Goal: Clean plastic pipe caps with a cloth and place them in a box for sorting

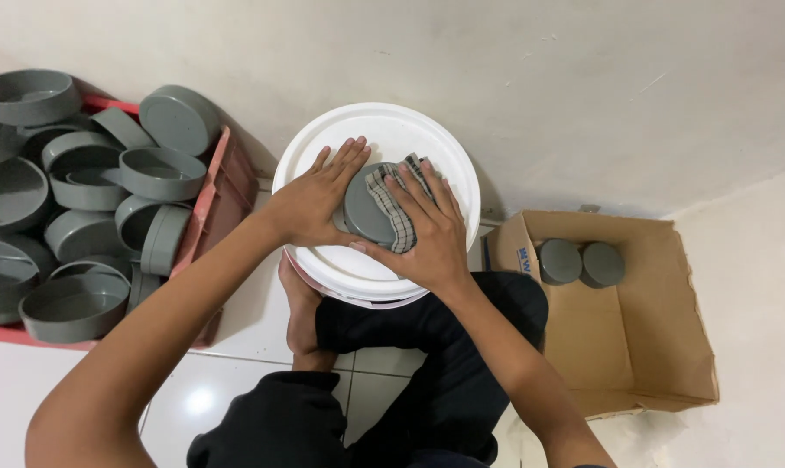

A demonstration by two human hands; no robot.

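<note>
Left hand [310,204]: flat, fingers spread, steadying grey cap [368,212] from its left.
Right hand [427,230]: pressing checked cloth [398,204] onto cap.
Cap: frame centre, lying flat on white bucket lid [410,139], closed face up, round.
Far left: red crate [228,182] of caps.
Right: cardboard box [652,329].

An open brown corrugated cardboard box [635,347] is seen on the floor at the right, flaps folded out, its top edge near the wall. A small blue-and-white printed label [525,259] is shown on the left flap, partly cut off, perhaps a logo. Two round grey plastic caps [580,263] are stood inside, touching, against the far wall.
</note>
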